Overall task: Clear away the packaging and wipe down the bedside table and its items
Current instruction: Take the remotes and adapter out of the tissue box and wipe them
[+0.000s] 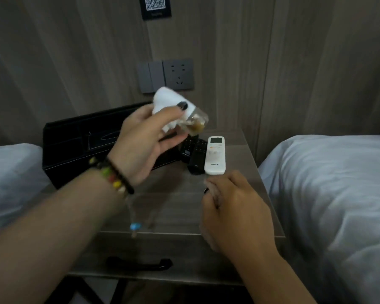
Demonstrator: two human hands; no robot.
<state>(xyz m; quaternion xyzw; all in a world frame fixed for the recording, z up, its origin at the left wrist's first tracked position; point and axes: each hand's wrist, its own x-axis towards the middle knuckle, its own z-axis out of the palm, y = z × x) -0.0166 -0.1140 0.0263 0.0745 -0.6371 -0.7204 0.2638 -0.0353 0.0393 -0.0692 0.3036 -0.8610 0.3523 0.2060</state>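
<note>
My left hand (145, 141) is raised above the bedside table (176, 205) and grips a bundle of white tissue (169, 102) together with a crumpled clear wrapper (195, 122) that has brown stains. My right hand (233, 207) hovers low over the table's front right part, fingers loosely curled, holding nothing I can see. Just beyond its fingertips lies a white remote (215, 155), beside a black remote (196, 156) and another dark remote (188, 148) partly hidden by my left hand.
A black leather organiser box (75, 141) fills the table's back left. Beds with white sheets flank the table, one on the left (11, 178) and one on the right (333, 194). A wall socket panel (178, 74) sits behind. A drawer handle (138, 264) is below the tabletop.
</note>
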